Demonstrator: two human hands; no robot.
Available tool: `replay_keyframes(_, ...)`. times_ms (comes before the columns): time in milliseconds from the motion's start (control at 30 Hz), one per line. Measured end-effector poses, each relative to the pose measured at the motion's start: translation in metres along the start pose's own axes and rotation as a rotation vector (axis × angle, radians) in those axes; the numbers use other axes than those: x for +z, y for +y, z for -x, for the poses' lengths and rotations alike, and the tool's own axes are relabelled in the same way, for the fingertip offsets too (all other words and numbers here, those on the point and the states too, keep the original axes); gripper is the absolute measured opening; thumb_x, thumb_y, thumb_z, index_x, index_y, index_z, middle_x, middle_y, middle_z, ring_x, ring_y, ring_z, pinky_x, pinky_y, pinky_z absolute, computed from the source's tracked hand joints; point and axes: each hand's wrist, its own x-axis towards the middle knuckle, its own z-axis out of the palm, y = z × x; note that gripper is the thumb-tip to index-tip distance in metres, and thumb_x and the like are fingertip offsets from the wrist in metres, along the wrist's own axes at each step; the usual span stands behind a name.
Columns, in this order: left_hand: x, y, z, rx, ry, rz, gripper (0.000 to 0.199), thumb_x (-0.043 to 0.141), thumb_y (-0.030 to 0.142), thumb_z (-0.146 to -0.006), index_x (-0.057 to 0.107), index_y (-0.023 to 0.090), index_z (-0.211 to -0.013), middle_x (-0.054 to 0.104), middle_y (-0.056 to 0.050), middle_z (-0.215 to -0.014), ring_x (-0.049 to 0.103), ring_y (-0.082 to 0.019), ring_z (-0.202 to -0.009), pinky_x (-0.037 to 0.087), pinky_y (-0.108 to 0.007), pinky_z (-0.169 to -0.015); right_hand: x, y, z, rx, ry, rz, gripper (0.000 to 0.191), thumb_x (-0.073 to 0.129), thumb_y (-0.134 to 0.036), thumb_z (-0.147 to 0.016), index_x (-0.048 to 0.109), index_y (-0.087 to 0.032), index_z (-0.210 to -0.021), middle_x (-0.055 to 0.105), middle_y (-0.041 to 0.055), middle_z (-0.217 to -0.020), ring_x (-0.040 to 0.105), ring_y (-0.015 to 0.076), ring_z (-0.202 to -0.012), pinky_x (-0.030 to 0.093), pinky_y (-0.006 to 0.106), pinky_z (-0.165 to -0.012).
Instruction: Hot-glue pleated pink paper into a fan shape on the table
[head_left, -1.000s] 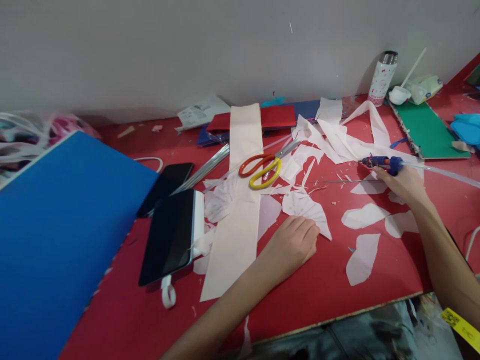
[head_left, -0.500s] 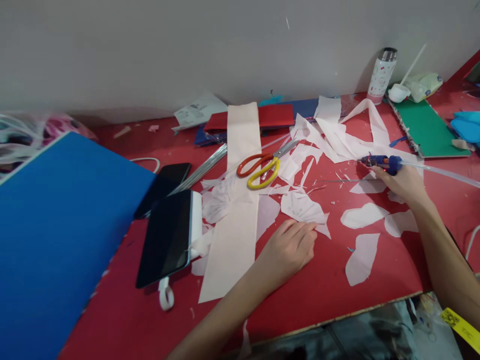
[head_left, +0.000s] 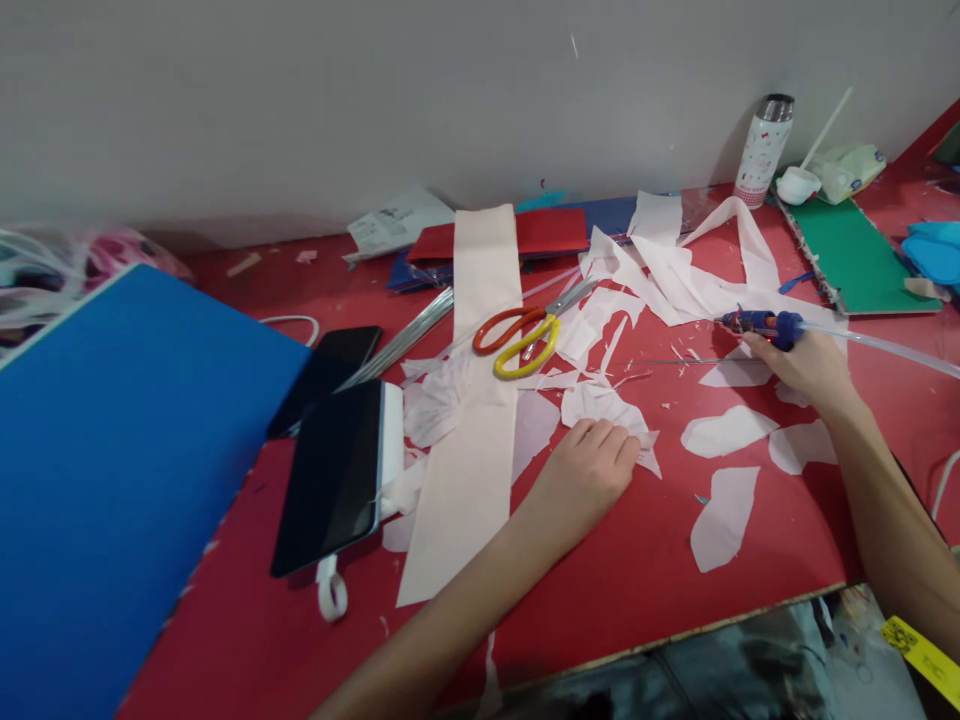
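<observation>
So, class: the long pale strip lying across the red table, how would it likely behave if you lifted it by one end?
The long pale strip probably droops: it looks thin and lies flat. It is likely light, so it may drag the loose cut scraps at its edge. The scissors rest partly on it and could shift.

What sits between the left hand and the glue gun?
Head view: between left hand and glue gun, red tabletop with small white paper scraps and a thin wire. Nothing bulky.
</observation>
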Motion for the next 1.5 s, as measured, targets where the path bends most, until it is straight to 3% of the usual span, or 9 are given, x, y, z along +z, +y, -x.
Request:
replay_keyframes(433, -0.001, 0.0, -0.001, -0.082, -0.126, 0.076, 0.021, 0.043, 0.013, -0.088, 0.055, 0.016, -0.072, 0.055, -0.004, -0.066, 0.051, -0.019, -0.066, 0.037, -0.031, -0.06, -0.001, -0.002, 0.003, -0.029, 0.032, 0.003, 0.06, 0.044, -0.071, -0.073, 0.066, -0.019, -0.095, 0.069, 0.0134, -0.084, 0.064, 0.0314, -0.085, 0.044, 0.034, -0.061)
replay_keyframes(833, 0.001, 0.002, -0.001, -0.159, -0.128, 0.142, 0.021, 0.041, 0.015, -0.089, 0.055, 0.015, -0.073, 0.056, -0.004, -0.067, 0.05, -0.019, -0.067, 0.036, -0.032, -0.062, -0.001, -0.001, 0.001, -0.024, 0.032, 0.0, 0.06, 0.045, -0.071, -0.073, 0.066, -0.019, -0.095, 0.069, 0.0147, -0.09, 0.063, 0.0328, -0.088, 0.043, 0.034, -0.06)
replay_keyframes(1133, 0.002, 0.004, -0.001, -0.189, -0.111, 0.161, 0.022, 0.041, 0.016, -0.09, 0.055, 0.015, -0.073, 0.056, -0.004, -0.067, 0.05, -0.02, -0.069, 0.036, -0.032, -0.063, -0.002, -0.002, 0.003, -0.052, 0.042, 0.004, 0.056, 0.045, -0.069, -0.075, 0.066, -0.02, -0.093, 0.069, 0.0128, -0.082, 0.064, 0.0318, -0.087, 0.044, 0.034, -0.063)
replay_keyframes(1500, -0.006, -0.01, 0.008, -0.233, -0.094, 0.265, 0.023, 0.038, 0.009, -0.086, 0.059, 0.016, -0.078, 0.059, -0.004, -0.071, 0.05, -0.018, -0.069, 0.038, -0.031, -0.065, -0.001, -0.001, 0.003, -0.065, 0.037, -0.042, 0.055, 0.047, -0.067, -0.075, 0.066, -0.019, -0.094, 0.069, 0.0125, -0.08, 0.064, 0.0306, -0.084, 0.043, 0.034, -0.062)
